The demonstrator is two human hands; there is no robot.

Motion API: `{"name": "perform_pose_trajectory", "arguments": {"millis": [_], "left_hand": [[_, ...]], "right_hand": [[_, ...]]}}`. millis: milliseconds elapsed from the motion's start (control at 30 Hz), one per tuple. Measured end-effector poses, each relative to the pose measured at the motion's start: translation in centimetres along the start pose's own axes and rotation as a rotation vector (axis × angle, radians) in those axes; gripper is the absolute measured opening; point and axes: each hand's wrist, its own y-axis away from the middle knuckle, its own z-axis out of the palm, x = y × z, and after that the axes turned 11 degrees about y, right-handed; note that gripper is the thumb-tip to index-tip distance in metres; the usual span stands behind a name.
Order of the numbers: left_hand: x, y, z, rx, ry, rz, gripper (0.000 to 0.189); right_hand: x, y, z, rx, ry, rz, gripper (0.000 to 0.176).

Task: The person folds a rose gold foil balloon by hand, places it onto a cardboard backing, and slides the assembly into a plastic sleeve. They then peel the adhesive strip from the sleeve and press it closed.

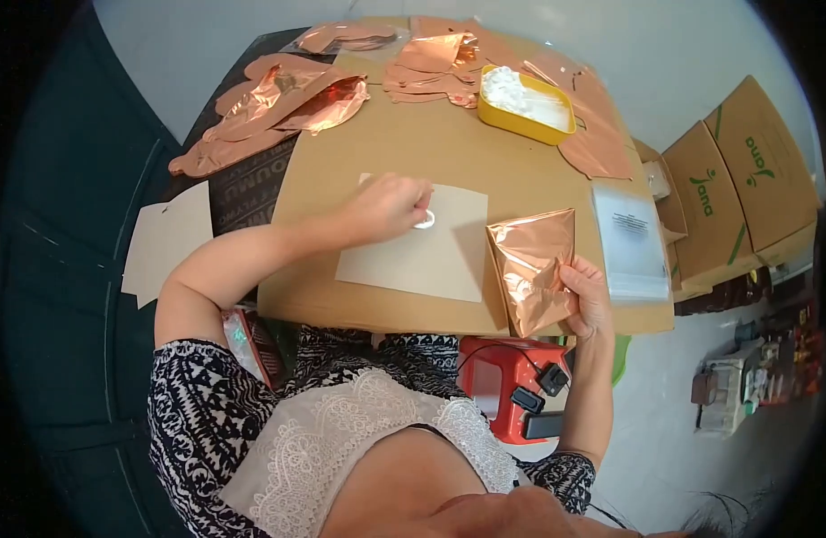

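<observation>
My left hand is closed over a sheet of off-white card on the table. Its fingers pinch a small white ring-shaped piece, part of which they hide. My right hand grips the lower right edge of a flat, folded copper-coloured foil balloon, thumb on the front and fingers behind. This shiny rectangle is just right of the card, tilted up off the table's front edge. More flat copper foil balloons lie in overlapping piles at the far left, with others at the back middle.
At the back right a yellow tub holds white material, next to a long copper foil piece. Clear plastic bags lie at the right edge. Cardboard boxes stand beyond. White sheets lie left. A red stool is below the table.
</observation>
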Motion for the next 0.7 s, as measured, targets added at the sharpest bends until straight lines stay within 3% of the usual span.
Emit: {"name": "perform_pose_trajectory", "arguments": {"millis": [133,400,533,633,700], "left_hand": [[-1.8,1.6,1.1,0.066,0.042,0.152,0.019],[-3.4,5.4,-3.4,0.288,0.239,-0.071,0.025],[-4.2,5.6,-4.1,0.328,0.226,-0.074,0.026],[-3.3,5.6,-4.0,0.327,0.179,0.032,0.033],[-3.1,5.2,-3.1,0.343,-0.02,0.239,0.047]], "right_hand": [[-1.5,0.0,0.9,-0.015,0.131,0.01,0.008],[-4.5,-4.0,7.4,-0.167,0.412,0.076,0.007],[-3.6,-9.1,9.0,-0.444,0.51,0.135,0.008],[-3.6,-11.2,11.4,-0.507,0.657,0.172,0.005],[-3.0,-13.1,12.1,-0.529,0.764,0.21,0.006]]}}
